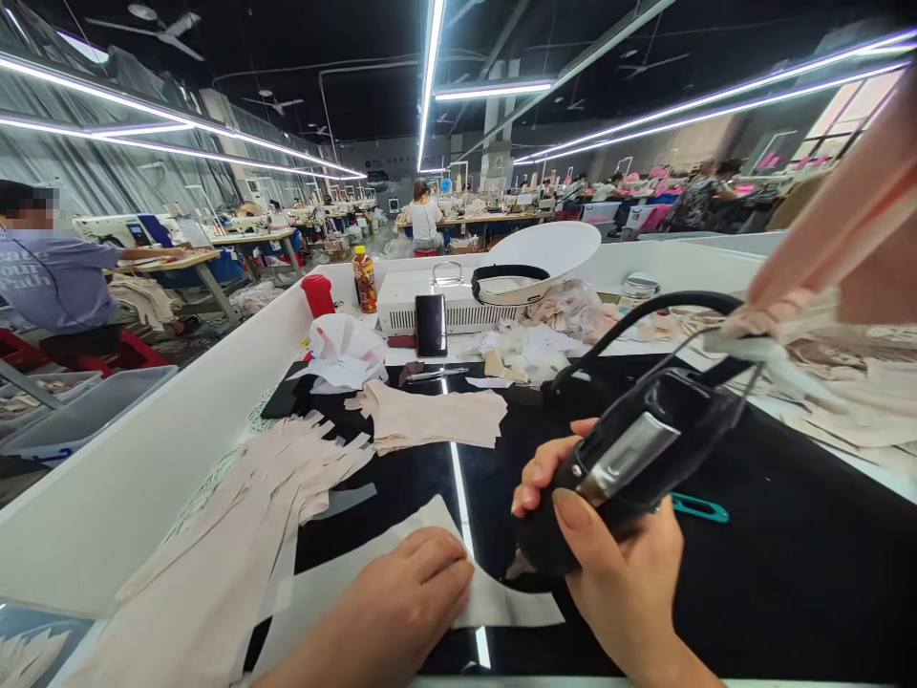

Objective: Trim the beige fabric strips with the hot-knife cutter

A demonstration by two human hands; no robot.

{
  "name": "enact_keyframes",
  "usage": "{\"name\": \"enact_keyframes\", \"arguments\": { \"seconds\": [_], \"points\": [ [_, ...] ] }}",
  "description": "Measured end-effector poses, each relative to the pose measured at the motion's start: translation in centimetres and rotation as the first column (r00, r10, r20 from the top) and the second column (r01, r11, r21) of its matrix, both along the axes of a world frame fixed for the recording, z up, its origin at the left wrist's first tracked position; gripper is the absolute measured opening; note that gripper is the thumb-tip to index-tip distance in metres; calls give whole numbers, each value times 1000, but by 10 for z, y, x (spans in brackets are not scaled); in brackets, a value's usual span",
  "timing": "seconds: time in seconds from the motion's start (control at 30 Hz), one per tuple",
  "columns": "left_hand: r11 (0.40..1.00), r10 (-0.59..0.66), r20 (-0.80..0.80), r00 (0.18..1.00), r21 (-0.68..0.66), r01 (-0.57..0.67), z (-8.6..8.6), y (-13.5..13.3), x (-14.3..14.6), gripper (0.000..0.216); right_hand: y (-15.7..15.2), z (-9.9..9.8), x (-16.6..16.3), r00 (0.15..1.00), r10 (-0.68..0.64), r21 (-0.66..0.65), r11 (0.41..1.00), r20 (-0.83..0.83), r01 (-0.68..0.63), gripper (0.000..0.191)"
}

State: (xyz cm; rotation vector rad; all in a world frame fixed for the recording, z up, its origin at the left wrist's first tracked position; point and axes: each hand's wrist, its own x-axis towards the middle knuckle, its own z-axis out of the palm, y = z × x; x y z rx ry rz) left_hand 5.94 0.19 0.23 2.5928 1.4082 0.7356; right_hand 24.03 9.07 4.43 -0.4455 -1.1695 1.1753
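My right hand (616, 564) is wrapped round a black hand tool (630, 459) with a metal plate and a thick black hose running off to the right. The tool's tip points down at a white fabric piece (501, 602) on the black tabletop (774, 564). My left hand (412, 592) lies on the same white piece, fingers curled under and pressing it down. A stack of beige cut fabric pieces (236, 535) lies to the left of my left hand. Another beige piece (430, 416) lies farther back.
White walls border the table. At the back stand a white box unit (401, 301), a black phone (431, 325), a red cup (317, 294), a drink bottle (365, 279) and a white lamp shade (548, 250). Teal clips (698, 508) lie right. Seated workers fill the hall.
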Motion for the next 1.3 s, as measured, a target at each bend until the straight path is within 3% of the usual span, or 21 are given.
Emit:
{"name": "enact_keyframes", "arguments": {
  "seconds": [0.13, 0.3, 0.6, 1.03, 1.3],
  "points": [
    [1000, 19, 38, 999, 23, -20, 3, 0, 11, 19, -4, -6, 19, 999, 23, 15, 1000, 40, -23, 36],
    [995, 21, 29, 999, 100, -23, -8, 2, 24, 21, -11, -12, 28, 998, 35, 37, 999, 61, -37, 38],
    [988, -8, -53, 999, 153, 16, -22, -1, 17, 21, -14, -10, 29, 997, 23, 41, 999, 73, -26, 38],
    [970, -3, -82, 997, 244, 23, -25, -4, 16, 25, -13, -7, 24, 999, 42, 18, 999, 29, -43, 37],
    [971, -14, -89, 996, 238, 35, -26, -4, 15, 25, -12, -1, 1, 1000, 12, -3, 1000, -14, -12, 35]
  ]
}}
